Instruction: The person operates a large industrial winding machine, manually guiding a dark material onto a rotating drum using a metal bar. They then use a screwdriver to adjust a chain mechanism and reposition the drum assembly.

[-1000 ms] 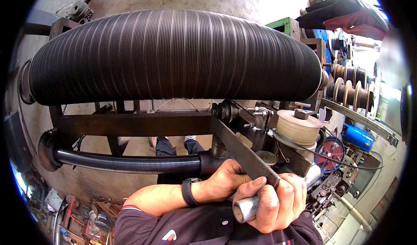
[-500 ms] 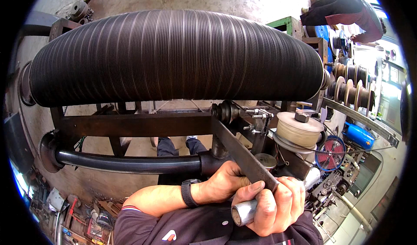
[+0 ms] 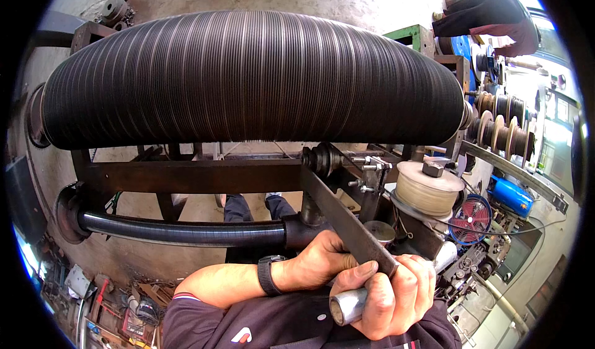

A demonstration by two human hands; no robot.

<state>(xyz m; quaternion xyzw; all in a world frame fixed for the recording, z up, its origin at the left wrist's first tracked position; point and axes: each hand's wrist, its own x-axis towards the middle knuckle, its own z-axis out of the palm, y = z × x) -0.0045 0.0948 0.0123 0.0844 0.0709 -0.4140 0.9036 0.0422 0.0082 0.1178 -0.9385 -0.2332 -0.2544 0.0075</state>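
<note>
My right hand (image 3: pixel 396 293) is wrapped around a grey metal tube handle (image 3: pixel 348 307) at the near end of a flat metal crank arm (image 3: pixel 350 222). Just left of it, my left hand (image 3: pixel 318 261), with a black watch on the wrist, is closed against the arm's near part; its fingertips are hidden behind the metal. From the hands the crank arm slopes away to a dark shaft hub (image 3: pixel 322 158). Beyond lies a wide drum (image 3: pixel 254 79) wound closely with dark wire or cord. A dark horizontal roller (image 3: pixel 186 230) sits to the left of my hands.
A spool of pale line (image 3: pixel 426 191) under a large hex nut stands right of the crank, beside bolts (image 3: pixel 372 163). A steel frame beam (image 3: pixel 198 177) crosses below the drum. At right are a red fan (image 3: pixel 470 219), wire spools (image 3: pixel 505 132) and a bent-over person (image 3: pixel 489 14).
My hands and the crank arm stay in nearly the same place. Light streaks on the drum's windings have shifted. The person at the far right has bent over slightly differently.
</note>
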